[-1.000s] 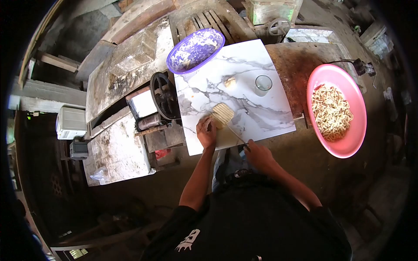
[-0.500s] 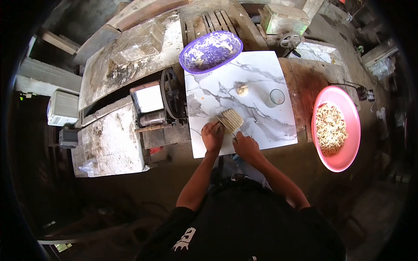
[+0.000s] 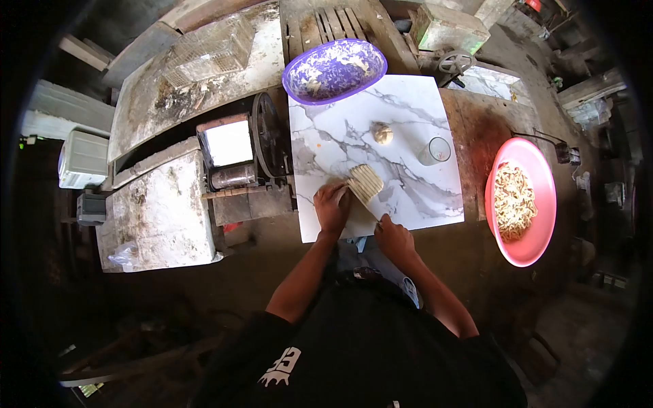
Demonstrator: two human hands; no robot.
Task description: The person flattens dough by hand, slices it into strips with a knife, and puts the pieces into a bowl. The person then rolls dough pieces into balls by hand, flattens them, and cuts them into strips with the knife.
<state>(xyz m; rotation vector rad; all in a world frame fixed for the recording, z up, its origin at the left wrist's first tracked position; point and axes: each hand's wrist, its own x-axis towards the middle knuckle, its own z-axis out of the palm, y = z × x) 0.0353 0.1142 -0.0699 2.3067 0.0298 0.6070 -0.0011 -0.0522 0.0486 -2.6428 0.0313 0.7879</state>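
A flat piece of pale dough [image 3: 366, 183], cut into several parallel strips, lies on the marble-patterned board [image 3: 408, 197]. At its near left corner, my left hand [image 3: 332, 205] has its fingers bent together around the end of a pale dough strip. My right hand [image 3: 394, 241] is closed on the handle of a knife [image 3: 372, 213], whose thin blade points up and left towards the dough's near edge. Farther back on the board sit a round lump of dough [image 3: 383, 134] and a clear drinking glass [image 3: 439, 149].
A purple basin [image 3: 335, 99] smeared with dough stands on the board's far edge. To the right is a pink basin [image 3: 543, 224] holding many cut dough pieces. A machine with a dark wheel [image 3: 269, 136] borders the board's left side. A wire basket [image 3: 211, 54] stands beyond.
My right hand has drawn the knife slightly right and towards me, away from the dough. My left hand stays at the dough's left corner. The camera view has shifted a little.
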